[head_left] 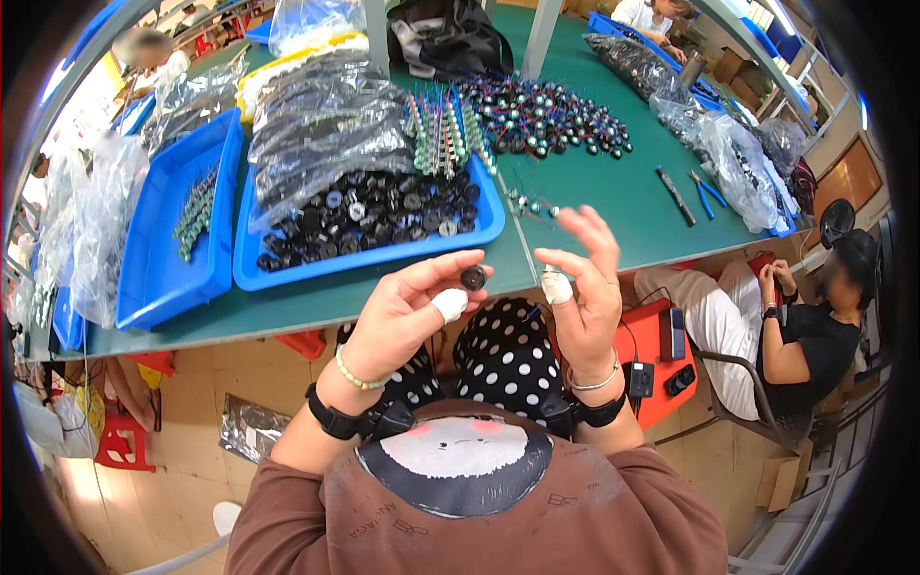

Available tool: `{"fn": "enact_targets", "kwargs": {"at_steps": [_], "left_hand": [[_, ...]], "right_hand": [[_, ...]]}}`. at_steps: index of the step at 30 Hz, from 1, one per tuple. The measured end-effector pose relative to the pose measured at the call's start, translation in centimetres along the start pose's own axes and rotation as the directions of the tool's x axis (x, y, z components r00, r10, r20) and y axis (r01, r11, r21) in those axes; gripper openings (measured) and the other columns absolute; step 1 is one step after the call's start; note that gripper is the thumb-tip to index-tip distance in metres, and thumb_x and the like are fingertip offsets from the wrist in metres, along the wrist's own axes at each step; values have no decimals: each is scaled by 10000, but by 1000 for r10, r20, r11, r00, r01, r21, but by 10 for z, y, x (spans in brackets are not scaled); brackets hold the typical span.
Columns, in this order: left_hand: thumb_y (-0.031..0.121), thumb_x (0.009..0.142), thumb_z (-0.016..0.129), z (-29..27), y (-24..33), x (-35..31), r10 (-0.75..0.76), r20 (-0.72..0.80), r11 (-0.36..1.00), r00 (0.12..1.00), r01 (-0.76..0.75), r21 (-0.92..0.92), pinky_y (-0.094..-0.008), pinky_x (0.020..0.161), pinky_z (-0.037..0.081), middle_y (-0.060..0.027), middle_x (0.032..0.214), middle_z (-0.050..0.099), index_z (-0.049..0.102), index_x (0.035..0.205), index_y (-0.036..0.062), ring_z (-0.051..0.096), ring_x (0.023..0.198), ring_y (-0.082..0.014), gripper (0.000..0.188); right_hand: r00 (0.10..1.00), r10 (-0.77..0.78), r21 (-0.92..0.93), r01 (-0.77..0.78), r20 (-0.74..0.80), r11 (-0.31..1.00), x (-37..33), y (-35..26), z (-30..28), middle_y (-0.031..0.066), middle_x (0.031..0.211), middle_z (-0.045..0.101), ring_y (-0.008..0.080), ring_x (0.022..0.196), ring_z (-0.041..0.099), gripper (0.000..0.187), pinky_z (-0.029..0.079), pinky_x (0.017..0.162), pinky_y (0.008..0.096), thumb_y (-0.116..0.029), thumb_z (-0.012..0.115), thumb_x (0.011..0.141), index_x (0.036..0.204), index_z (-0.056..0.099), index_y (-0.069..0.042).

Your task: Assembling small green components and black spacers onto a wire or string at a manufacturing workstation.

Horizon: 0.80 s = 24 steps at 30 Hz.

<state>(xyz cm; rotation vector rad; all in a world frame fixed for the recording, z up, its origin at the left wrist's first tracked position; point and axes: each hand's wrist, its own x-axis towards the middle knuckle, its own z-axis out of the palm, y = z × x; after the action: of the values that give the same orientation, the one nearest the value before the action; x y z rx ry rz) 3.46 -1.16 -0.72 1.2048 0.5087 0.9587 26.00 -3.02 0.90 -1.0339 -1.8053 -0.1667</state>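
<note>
My left hand (407, 311) pinches a small round black part (473, 278) between thumb and fingers, just in front of the green table's near edge (316, 305). White tape wraps one of its fingertips. My right hand (586, 287) is raised beside it with fingers spread; its thumb tip is also taped, and it holds nothing that I can see. Both hands hover over my lap. A blue tray (369, 264) filled with several similar black round parts lies on the table just beyond my left hand.
A second blue tray (163, 259) with green parts lies to the left. Bags of dark parts (326, 125), rows of green pieces (446, 134) and a pile of wired round parts (546, 115) cover the back. Blue-handled pliers (707, 196) lie at right. A seated person (805, 326) is on my right.
</note>
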Motion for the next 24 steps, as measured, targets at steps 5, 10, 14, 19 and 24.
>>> {"fn": "enact_targets", "kwargs": {"at_steps": [5, 10, 14, 19, 24], "left_hand": [[34, 918, 577, 2, -12, -12, -8, -84, 1000, 996, 7, -5, -264, 913, 503, -81, 1194, 620, 520, 1332, 16, 627, 1024, -136, 418], [25, 919, 579, 4, -23, -21, 30, -58, 999, 998, -31, -14, -271, 918, 500, -73, 1173, 621, 520, 1326, 5, 618, 1036, -131, 412], [0, 914, 575, 2, -27, -24, 37, -64, 999, 997, -35, 38, -280, 928, 489, -77, 1162, 634, 525, 1321, 2, 600, 1047, -126, 410], [-7, 911, 578, 3, -30, -24, 68, -78, 997, 995, -64, 49, -282, 933, 480, -83, 1152, 643, 542, 1299, 3, 597, 1055, -133, 389], [-20, 899, 583, 2, -35, -22, 75, -101, 993, 992, -65, 98, -283, 941, 478, -90, 1176, 624, 560, 1270, -5, 593, 1066, -139, 372]], "right_hand": [[926, 187, 646, -364, 327, 671, -26, -23, 16, 56, 890, 603, 91, 729, 589, 273, 479, 671, 223, -60, 498, 955, 1193, 615, 6], [802, 210, 746, -597, 559, 295, -41, -21, 26, 23, 886, 585, 63, 701, 528, 299, 455, 641, 197, -72, 472, 972, 1241, 581, -2], [765, 296, 730, -639, 572, 241, -43, -27, 30, 47, 886, 615, 72, 733, 564, 325, 486, 688, 216, -92, 499, 976, 1291, 522, -14], [700, 389, 703, -692, 599, 162, -48, -18, 34, 56, 884, 659, 92, 768, 611, 132, 505, 706, 227, -103, 575, 952, 1053, 575, -18], [698, 356, 690, -702, 621, 174, -51, -12, 37, 21, 835, 624, 70, 737, 579, 107, 478, 676, 209, -123, 601, 943, 983, 576, -27]]}}
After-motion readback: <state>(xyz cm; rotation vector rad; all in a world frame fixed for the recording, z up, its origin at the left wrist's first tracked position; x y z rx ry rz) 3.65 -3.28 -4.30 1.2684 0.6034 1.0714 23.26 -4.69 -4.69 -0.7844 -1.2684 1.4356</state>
